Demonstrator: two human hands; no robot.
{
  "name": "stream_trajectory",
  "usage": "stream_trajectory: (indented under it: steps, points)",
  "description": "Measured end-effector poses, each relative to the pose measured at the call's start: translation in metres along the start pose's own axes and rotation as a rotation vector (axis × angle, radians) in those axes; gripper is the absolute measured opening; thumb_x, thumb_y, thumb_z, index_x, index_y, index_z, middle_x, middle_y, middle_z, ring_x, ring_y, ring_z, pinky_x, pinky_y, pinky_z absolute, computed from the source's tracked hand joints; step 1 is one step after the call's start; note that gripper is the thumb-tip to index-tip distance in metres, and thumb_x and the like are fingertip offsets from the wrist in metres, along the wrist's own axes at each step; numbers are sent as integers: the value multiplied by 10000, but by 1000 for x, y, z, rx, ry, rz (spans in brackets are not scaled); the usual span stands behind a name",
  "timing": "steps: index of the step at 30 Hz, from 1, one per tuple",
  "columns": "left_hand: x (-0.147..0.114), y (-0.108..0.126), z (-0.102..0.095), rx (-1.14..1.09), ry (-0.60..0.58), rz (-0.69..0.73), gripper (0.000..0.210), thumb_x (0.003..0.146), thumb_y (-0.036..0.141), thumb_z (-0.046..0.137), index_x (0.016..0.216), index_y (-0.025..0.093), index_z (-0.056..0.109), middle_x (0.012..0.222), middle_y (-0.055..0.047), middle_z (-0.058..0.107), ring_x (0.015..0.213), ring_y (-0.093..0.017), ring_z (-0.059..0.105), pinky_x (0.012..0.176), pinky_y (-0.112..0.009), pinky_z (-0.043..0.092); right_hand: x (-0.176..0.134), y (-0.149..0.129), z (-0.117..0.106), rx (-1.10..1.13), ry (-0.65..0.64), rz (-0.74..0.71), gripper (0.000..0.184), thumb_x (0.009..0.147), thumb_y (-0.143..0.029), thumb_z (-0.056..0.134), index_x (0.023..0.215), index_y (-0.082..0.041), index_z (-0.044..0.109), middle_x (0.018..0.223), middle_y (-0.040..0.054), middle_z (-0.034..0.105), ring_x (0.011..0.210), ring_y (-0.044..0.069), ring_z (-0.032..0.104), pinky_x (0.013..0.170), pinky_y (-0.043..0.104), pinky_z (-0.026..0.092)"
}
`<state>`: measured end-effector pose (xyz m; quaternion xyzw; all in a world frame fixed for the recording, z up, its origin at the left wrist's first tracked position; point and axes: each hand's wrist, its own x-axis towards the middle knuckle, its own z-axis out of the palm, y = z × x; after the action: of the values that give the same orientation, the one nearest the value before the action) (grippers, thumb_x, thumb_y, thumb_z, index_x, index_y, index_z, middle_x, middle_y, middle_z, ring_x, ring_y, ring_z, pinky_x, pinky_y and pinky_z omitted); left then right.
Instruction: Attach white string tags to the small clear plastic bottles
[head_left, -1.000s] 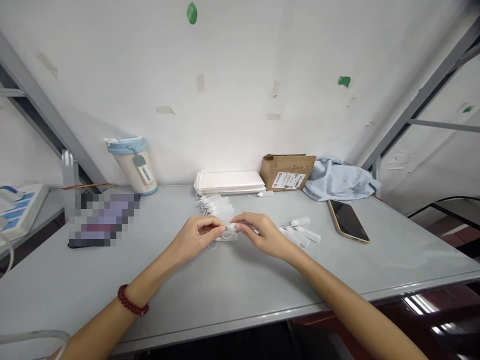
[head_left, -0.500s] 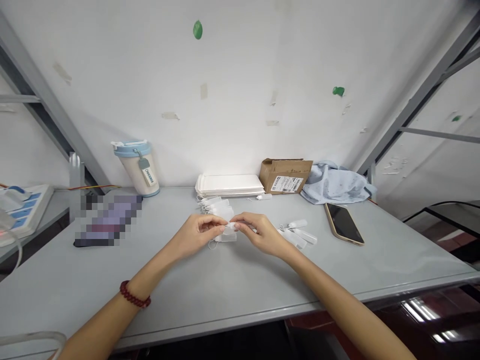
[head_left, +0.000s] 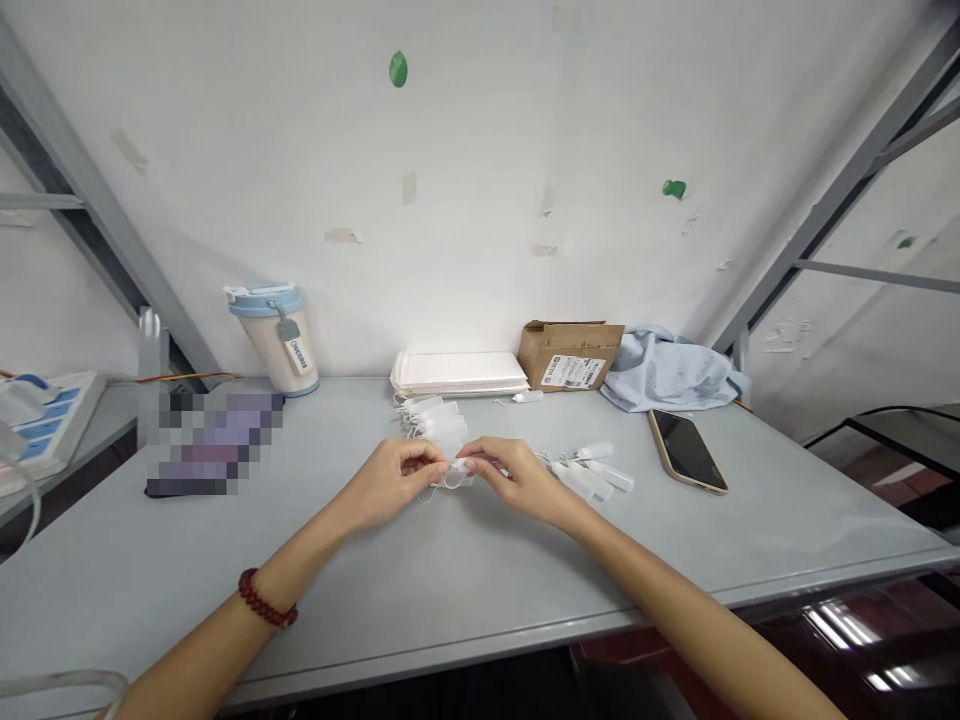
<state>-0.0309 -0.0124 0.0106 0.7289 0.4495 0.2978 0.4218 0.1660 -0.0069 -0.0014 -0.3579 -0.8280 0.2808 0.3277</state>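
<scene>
My left hand [head_left: 388, 478] and my right hand [head_left: 517, 480] meet at the middle of the grey table, thumbs and fingers pinched close together. Between their fingertips is a thin white string loop [head_left: 453, 480], its lower part hanging free. A small white piece at the pinch is mostly covered by my fingers. Just beyond my hands lies a row of small translucent white tube-like pieces [head_left: 444, 428] with string loops. More such pieces [head_left: 592, 484] lie fanned out beside my right wrist. A single white piece [head_left: 529, 397] rests farther back.
Along the wall stand a tumbler [head_left: 276, 340], a stack of white envelopes [head_left: 461, 372], a cardboard box [head_left: 574, 357] and a blue cloth [head_left: 671, 370]. A phone [head_left: 688, 450] lies at right. A blurred purple item [head_left: 225, 440] and a power strip [head_left: 56, 425] are at left.
Both hands have dropped slightly toward me, still pinched together. The string loop now shows plainly below the fingertips. More of the fanned pieces at right shows past my right hand.
</scene>
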Motion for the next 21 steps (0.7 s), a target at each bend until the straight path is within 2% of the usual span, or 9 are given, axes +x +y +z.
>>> stream_trajectory:
  steps: [10, 16, 21]
  points:
    - [1, 0, -2, -105, -50, 8, 240, 768, 361, 552, 661, 157, 620, 599, 12, 545, 547, -103, 453, 528, -219, 372, -1, -3, -1, 21, 14, -26, 232, 906, -266, 425, 952, -154, 622, 852, 50, 665, 708, 131, 571, 616, 236, 424]
    - [5, -2, -10, -135, 43, -97, 367, 795, 462, 506, 657, 148, 636, 516, 22, 488, 484, -93, 410, 485, -217, 352, 1, -3, -3, -19, 52, -48, 249, 914, -291, 413, 982, -161, 614, 886, 63, 662, 721, 137, 573, 617, 244, 429]
    - [4, -1, -11, -96, -14, -103, 288, 753, 419, 565, 669, 153, 634, 604, 12, 547, 510, -86, 419, 480, -205, 339, 2, 0, -2, -79, 47, -56, 243, 914, -282, 414, 974, -153, 611, 851, 61, 657, 667, 128, 550, 599, 244, 415]
